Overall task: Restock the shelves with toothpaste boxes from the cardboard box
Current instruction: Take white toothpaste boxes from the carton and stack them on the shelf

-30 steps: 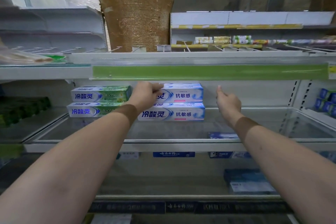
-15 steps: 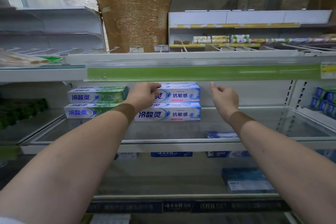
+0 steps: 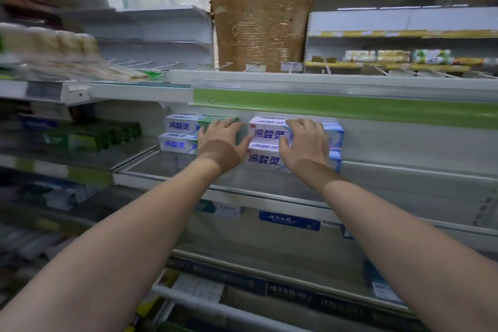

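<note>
Two blue toothpaste boxes [image 3: 265, 132] stacked, lengthwise left-right

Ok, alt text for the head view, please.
Both hands reach onto a glass shelf: the left hand rests on the green toothpaste boxes, the right hand on the blue toothpaste boxes, each stacked two high beneath a green price strip.

Glossy printed-card toothpaste boxes [image 3: 265, 131] sit on a clear glass shelf [image 3: 404, 186] beneath a matt green plastic price strip [image 3: 350, 108].
</note>
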Demonstrator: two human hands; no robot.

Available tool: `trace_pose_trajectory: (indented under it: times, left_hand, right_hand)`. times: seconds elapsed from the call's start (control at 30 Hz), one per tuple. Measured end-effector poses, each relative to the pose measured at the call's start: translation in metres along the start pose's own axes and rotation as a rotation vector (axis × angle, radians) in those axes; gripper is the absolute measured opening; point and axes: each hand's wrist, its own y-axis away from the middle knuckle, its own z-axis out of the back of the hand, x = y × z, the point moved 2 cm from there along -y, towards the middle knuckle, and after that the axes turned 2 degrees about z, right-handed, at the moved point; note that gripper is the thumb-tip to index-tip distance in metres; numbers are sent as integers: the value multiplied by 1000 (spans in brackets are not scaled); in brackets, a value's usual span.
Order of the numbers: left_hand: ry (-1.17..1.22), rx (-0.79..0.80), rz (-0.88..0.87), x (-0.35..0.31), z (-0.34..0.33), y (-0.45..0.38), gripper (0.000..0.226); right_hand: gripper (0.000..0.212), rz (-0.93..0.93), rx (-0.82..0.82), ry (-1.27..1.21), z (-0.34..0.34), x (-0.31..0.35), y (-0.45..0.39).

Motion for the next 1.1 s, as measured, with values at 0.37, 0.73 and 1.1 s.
trace_pose_trajectory:
  times: [0.37, 0.73, 1.1]
  left_hand:
    - [-67, -425, 304, 162, 70, 125, 39]
    - [-207, -269, 528, 324, 109, 267, 39]
    - [-130, -27, 876, 433, 63, 384, 42]
  right_hand:
    - [48, 309, 217, -295, -74, 192, 53]
    - [50, 421, 427, -436, -147, 371, 171]
    - [50, 439, 795, -369, -241, 427, 280]
